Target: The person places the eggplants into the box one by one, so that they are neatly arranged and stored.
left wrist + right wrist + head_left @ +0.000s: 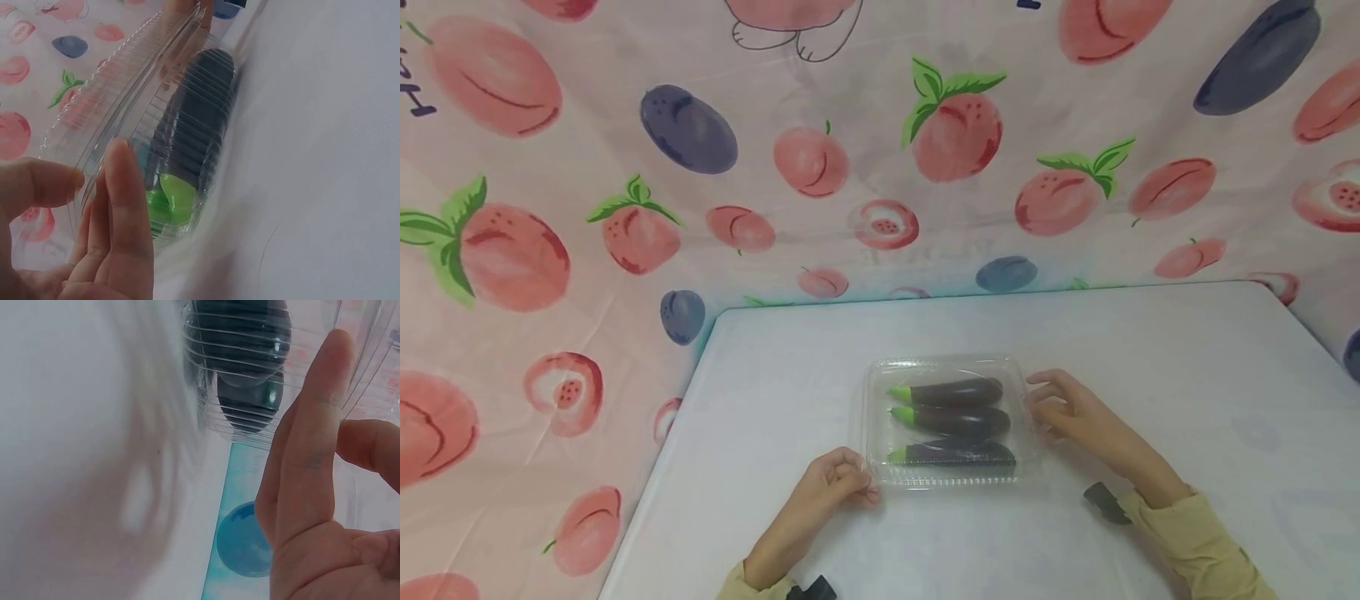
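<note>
A clear plastic clamshell box (880, 429) with its lid down sits in the middle of the head view. Three dark purple eggplants (962, 422) lie side by side inside it, their green caps to the left. My left hand (827, 496) pinches the rim at the box's near left corner; in the left wrist view the thumb (47, 182) is on one side of the rim and the fingers on the other. On the right side, my right hand (1082, 417) pinches the rim between thumb and fingers, and the ribbed wall (250, 347) shows beside those fingers.
The box is over a table with a white cover (775, 375). Behind and to the left hangs a pink cloth (850, 92) printed with peaches and blue fruit. Black wrist devices (1107, 503) show by both khaki sleeves (1198, 537).
</note>
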